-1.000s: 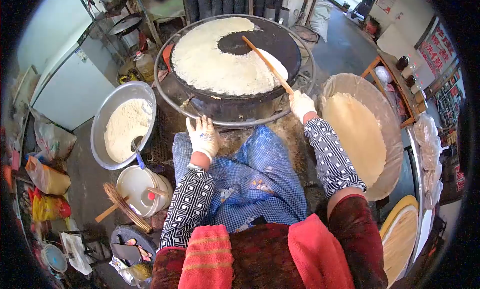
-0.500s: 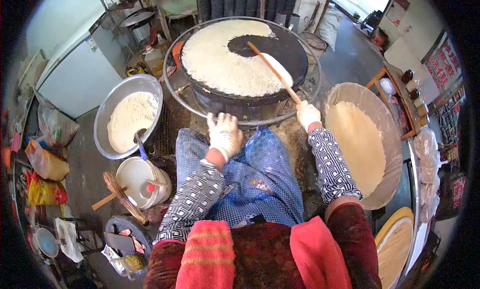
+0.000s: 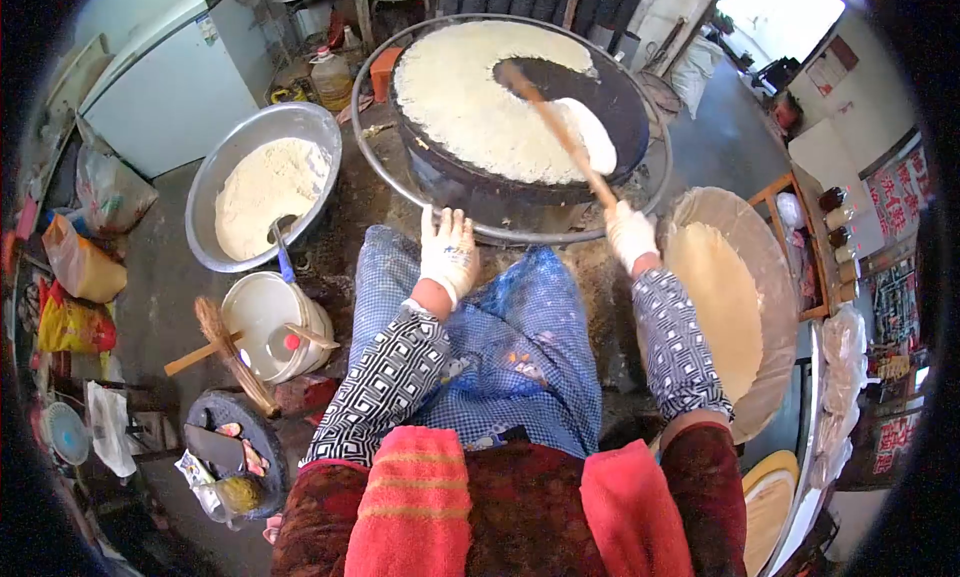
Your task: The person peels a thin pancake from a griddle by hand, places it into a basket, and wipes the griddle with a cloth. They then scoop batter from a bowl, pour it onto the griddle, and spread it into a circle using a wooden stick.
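My right hand (image 3: 630,235), in a white glove, grips the lower end of a wooden batter spreader (image 3: 562,135). The spreader slants up and left over a round black griddle (image 3: 628,112), its far end blurred. Pale batter (image 3: 455,92) covers much of the griddle's left and front, with a whiter, wetter pool (image 3: 590,132) right of the stick. Bare dark surface shows at centre and right. My left hand (image 3: 449,252), also gloved, has its fingers stretched out at the near side of the metal ring (image 3: 372,162) around the griddle; its fingertips appear to touch the ring.
To the left stands a metal basin (image 3: 200,212) of batter with a ladle (image 3: 281,239). Below it are a white bucket (image 3: 262,352) and a brush (image 3: 235,357). On the right, a lined basket (image 3: 785,347) holds round flatbreads (image 3: 715,307). A wooden shelf (image 3: 825,267) carries jars.
The view has shifted, so the griddle appears farther right. The spreader has swung slightly in my right hand, and the wet pool has a different, shorter shape. My left hand stays by the ring.
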Motion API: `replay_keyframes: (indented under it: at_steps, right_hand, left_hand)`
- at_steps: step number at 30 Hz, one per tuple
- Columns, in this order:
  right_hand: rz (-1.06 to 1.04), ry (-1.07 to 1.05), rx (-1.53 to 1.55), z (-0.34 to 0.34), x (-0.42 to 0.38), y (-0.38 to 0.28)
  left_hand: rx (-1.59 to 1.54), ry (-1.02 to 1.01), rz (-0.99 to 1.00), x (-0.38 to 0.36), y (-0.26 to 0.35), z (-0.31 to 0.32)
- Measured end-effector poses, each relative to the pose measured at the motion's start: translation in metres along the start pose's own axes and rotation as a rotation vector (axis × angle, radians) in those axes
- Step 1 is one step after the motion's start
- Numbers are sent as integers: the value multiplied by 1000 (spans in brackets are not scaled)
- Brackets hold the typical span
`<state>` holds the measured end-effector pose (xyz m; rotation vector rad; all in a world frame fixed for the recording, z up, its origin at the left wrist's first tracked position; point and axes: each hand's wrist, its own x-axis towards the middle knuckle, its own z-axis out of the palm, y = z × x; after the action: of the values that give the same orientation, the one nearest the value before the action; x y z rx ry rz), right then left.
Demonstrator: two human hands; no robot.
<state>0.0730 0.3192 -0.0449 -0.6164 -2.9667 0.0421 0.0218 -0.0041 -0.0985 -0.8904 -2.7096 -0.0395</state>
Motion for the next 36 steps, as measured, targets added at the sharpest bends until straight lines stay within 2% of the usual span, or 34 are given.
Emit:
replay_keyframes:
  at_steps: [2, 5, 6, 10, 11, 13, 16, 17, 18, 20, 21, 24, 25, 26, 28, 29, 30, 32, 36]
  right_hand:
    - [64, -18, 28, 10, -1, 14]
    - [147, 43, 108, -1, 9, 14]
    - [150, 48, 161, -10, 9, 3]
    - [45, -66, 118, 0, -8, 7]
    - [151, -48, 64, -1, -8, 11]
    - [185, -29, 118, -9, -1, 13]
    - [112, -16, 157, -28, -12, -7]
    - [122, -87, 185, -24, -12, -8]
    - [49, -126, 148, -15, -16, 0]
    - [225, -85, 160, -11, -19, 12]
    - [217, -73, 168, -11, -15, 14]
    - [138, -55, 234, -27, -11, 2]
    - [104, -55, 197, -21, -13, 0]
    - [67, -58, 157, -16, -17, 1]
    - [168, -26, 147, -3, -14, 16]
    - [193, -10, 123, -3, -11, 21]
    - [207, -1, 105, -10, -9, 18]
    - [152, 7, 129, -14, -6, 7]
    - [-21, -195, 44, -13, -28, -11]
  left_hand:
    - [-77, 131, 12, -2, -8, 9]
    - [-16, 41, -36, 3, -17, -5]
    - [1, 83, -43, 4, -25, 6]
    - [-24, -37, -106, 5, -37, -13]
    - [-8, -57, -118, 4, -42, -10]
    - [61, -123, -150, 12, -53, -14]
    - [81, -225, -237, 24, -61, -35]
    - [130, -253, -259, 28, -60, -36]
    - [143, -239, -245, 28, -53, -39]
    - [19, -164, -123, 25, -26, -50]
    - [14, -60, -40, 20, -10, -44]
    - [-89, -92, 53, 12, 31, -35]
    - [-38, -230, 51, 10, 39, -40]
    - [-49, -239, 53, 9, 39, -33]
    - [111, -131, 69, 3, 33, -24]
    - [129, -173, 80, 1, 29, -26]
    - [82, -130, 62, 1, 24, -25]
    - [79, -120, 78, 1, 14, -27]
    - [67, -63, 30, 3, -1, -15]
